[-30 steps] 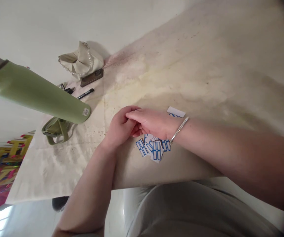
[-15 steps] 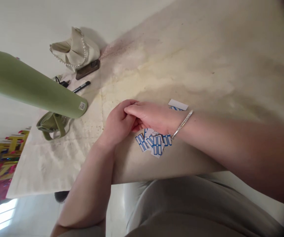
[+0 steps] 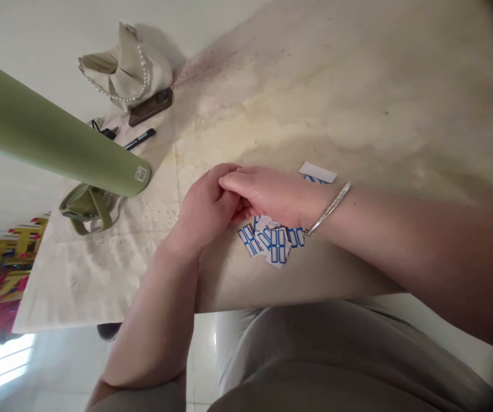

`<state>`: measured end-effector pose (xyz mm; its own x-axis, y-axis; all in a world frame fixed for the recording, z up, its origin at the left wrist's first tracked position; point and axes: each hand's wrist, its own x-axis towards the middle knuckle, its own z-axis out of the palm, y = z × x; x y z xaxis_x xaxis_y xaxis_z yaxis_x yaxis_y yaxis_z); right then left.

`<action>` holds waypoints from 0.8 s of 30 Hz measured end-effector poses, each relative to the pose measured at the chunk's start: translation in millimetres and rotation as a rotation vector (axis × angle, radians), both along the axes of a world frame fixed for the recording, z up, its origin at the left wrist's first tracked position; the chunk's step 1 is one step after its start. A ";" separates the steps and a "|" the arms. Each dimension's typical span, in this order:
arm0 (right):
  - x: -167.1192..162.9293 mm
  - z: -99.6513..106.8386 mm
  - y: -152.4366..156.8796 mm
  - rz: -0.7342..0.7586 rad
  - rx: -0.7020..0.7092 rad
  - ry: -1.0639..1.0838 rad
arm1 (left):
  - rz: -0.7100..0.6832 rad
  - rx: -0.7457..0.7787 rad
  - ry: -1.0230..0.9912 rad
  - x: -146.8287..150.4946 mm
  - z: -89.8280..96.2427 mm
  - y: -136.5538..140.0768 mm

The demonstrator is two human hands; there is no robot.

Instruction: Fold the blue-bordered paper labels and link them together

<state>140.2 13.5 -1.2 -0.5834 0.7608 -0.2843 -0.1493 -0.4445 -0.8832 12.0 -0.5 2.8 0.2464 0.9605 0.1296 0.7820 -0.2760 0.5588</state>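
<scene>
My left hand [image 3: 206, 200] and my right hand [image 3: 267, 191] meet over the table, both closed, the right one pressed against the left. Between them the fingers are mostly covered, so I cannot make out what they hold, if anything. Just below my right hand lies a loose pile of white paper cards [image 3: 277, 246] with blue printed outlines, overlapping one another. Another white paper piece [image 3: 317, 173], beside some blue print, lies past my right wrist, which wears a silver bangle [image 3: 327, 209].
On the left stands a tall green tumbler [image 3: 70, 137], close to a green lid with a handle [image 3: 84, 209]. Behind are a black pen [image 3: 140, 139], a dark phone [image 3: 151, 107] and a cream handbag [image 3: 143, 74] with a pearl strap. The cloth-covered table [image 3: 79, 274] has its near edge by my lap.
My hands stay pressed together in nearly the same pose. The view has shifted slightly, so the tumbler, bag and cards appear a little higher in the picture.
</scene>
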 end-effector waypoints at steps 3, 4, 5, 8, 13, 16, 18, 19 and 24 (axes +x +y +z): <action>0.1 -0.3 0.0 0.009 0.017 -0.014 | 0.005 0.017 0.021 0.7 0.3 -1.1; -0.1 -0.5 0.0 0.010 0.018 -0.013 | 0.008 0.019 0.025 0.8 0.3 -1.3; -0.2 -0.7 0.1 0.010 0.015 -0.009 | 0.011 0.019 0.028 0.9 0.3 -1.5; -0.1 -0.2 -0.2 0.009 0.006 0.005 | 0.024 0.019 0.038 1.0 0.4 -1.7; 2.9 3.2 -2.7 0.022 0.019 -0.008 | 0.026 0.013 0.065 1.1 1.6 -3.2; 4.5 5.3 -4.5 0.029 0.033 -0.019 | 0.029 0.019 0.089 1.3 2.5 -4.1; 4.8 6.8 -5.2 0.035 0.037 -0.028 | 0.036 0.025 0.108 1.8 3.1 -4.4; 4.7 7.6 -5.4 0.033 0.040 -0.036 | 0.037 0.027 0.118 2.1 3.6 -4.6; 3.3 9.6 -5.5 0.036 0.083 -0.126 | 0.050 0.018 0.163 3.3 7.6 -8.5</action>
